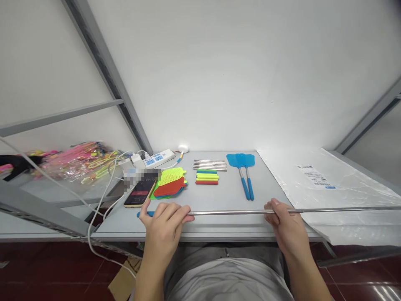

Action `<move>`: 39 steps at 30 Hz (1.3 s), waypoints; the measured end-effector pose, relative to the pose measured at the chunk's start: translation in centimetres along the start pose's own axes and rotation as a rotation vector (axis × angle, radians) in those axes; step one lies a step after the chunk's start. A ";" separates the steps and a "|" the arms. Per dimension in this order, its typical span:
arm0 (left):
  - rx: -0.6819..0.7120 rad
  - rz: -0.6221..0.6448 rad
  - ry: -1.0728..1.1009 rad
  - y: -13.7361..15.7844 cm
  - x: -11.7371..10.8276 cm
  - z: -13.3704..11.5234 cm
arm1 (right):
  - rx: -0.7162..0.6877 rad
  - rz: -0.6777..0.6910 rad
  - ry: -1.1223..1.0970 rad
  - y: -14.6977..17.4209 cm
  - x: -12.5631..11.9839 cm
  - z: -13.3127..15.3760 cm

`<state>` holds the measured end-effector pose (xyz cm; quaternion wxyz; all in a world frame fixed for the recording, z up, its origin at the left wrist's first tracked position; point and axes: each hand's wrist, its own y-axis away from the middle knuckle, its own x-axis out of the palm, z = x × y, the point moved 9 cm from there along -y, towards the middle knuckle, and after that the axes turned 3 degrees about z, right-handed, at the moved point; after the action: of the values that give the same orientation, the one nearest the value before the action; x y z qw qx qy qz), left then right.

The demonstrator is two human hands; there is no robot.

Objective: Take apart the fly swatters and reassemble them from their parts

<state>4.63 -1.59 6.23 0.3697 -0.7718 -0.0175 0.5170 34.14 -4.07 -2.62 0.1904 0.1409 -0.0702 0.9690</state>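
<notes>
A long silver telescopic rod (232, 212) with a blue handle end lies stretched across the front of the grey table (225, 196). My left hand (164, 223) grips its blue handle end at the left. My right hand (283, 219) pinches the rod further right, and the rod runs on past it to the right edge. Behind the rod lie two finished blue fly swatters (242, 167), a row of colored handle sleeves (206, 177), a bundle of silver rods (209, 164), and a stack of colored mesh swatter heads (171, 184).
A phone (139, 193) lies left of the mesh heads. A white power strip (155, 159) with cables sits at the back left. Clear plastic bags (328, 184) cover the table's right side. A bag of colored parts (81, 161) rests on the left shelf.
</notes>
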 end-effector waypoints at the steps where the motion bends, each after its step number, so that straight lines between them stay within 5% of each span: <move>1: 0.004 -0.012 -0.005 0.0 -0.2 0.3 | -0.001 0.010 -0.020 -0.2 -0.1 0.2; 7: -0.127 -0.328 -0.035 2.1 -0.3 -0.9 | 0.067 0.012 -0.095 -0.3 0.4 -0.8; 10: -0.210 -0.488 0.250 4.3 1.1 -2.7 | 0.098 0.001 -0.159 0.0 1.3 -1.5; 15: -0.422 -0.060 1.116 3.4 9.4 -5.1 | 0.100 0.081 -0.080 1.0 3.5 -2.2; 18: -0.622 0.017 1.445 3.1 11.7 -4.7 | 0.093 0.189 0.040 1.5 4.9 -2.8; 25: -0.796 -0.380 1.627 3.4 9.3 -0.5 | 0.074 0.282 0.149 1.4 5.3 -2.7; 39: -0.806 -0.596 1.635 3.7 5.8 3.6 | -0.038 0.102 -0.092 0.6 2.8 -0.5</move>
<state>3.06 0.11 -1.20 0.0905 -0.9269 -0.1264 -0.3415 31.33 -3.57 -2.30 0.1401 0.1780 -0.1042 0.9684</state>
